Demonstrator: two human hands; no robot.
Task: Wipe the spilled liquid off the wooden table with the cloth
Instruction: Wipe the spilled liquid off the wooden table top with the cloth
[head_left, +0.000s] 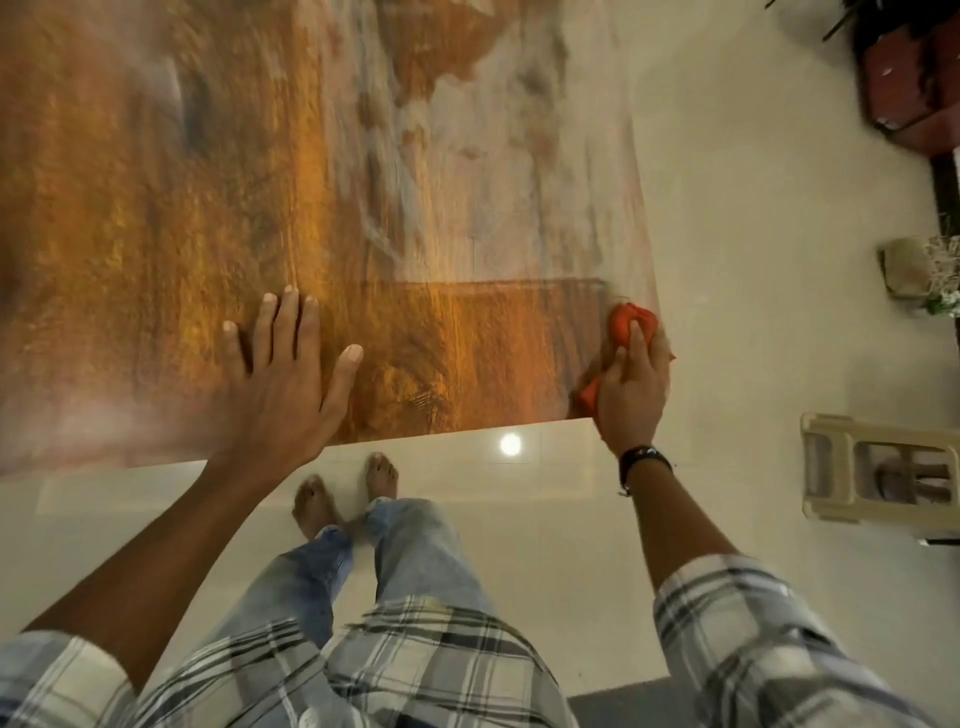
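The checked shirt (415, 665), nearest the lens, is cut off by the lower frame edge; jeans (415, 545) and bare feet (382, 473) show beyond it.

The wooden table (156, 208) fills the upper left, and its grain is smeared by motion blur. Beyond the fingertips of both hands a pale patch (493, 171) streaks the wood. Whether this is spilled liquid or glare cannot be told.

The glossy floor (753, 260) extends right of the right-hand fingers and carries a round lamp reflection (510, 444) near the feet. A plastic stool (878, 467) stands to the right of the right wrist, cropped by the frame edge. A dark red object (904, 93) at far upper right is cropped and unclear.

The left hand (283, 384) lies flat on the table, fingers straight and spread wide, holding nothing. The right hand (631, 395), at the table's near right corner, grips the orange cloth (623, 322) with fingers curled round it. The bunched cloth protrudes past the fingertips onto the wood. A dark wristband (644, 460) circles the right wrist.
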